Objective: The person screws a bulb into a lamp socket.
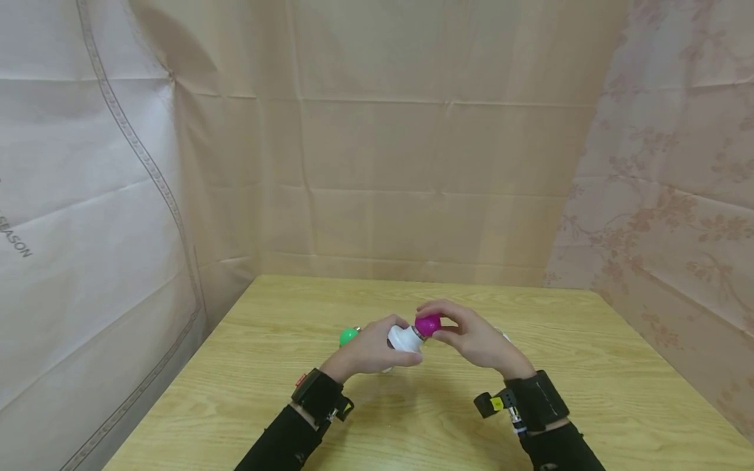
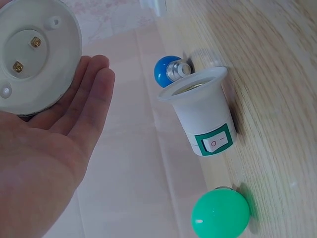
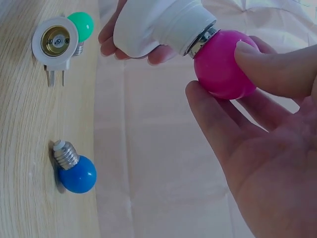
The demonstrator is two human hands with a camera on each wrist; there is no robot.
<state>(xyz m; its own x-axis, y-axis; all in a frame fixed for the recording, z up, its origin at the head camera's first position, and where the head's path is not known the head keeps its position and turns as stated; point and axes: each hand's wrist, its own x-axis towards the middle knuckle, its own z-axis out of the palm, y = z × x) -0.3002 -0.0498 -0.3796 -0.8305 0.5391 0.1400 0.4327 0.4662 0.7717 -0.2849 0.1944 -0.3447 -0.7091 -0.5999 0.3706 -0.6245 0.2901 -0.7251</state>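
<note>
Gripping a white socket (image 1: 403, 339) in the left hand (image 1: 370, 350), pinching a magenta bulb (image 1: 428, 325) in the right hand (image 1: 476, 337), lower middle of the frame. Pointing the bulb's round end upper right, slanting its long axis that way too. Working over a blond wood-grain table (image 1: 636, 392), facing wrinkly beige sheeting (image 1: 424, 150).

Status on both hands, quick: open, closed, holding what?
Left hand: closed, holding a white bulb socket.
Right hand: closed, pinching the pink bulb at that socket's mouth.
</note>
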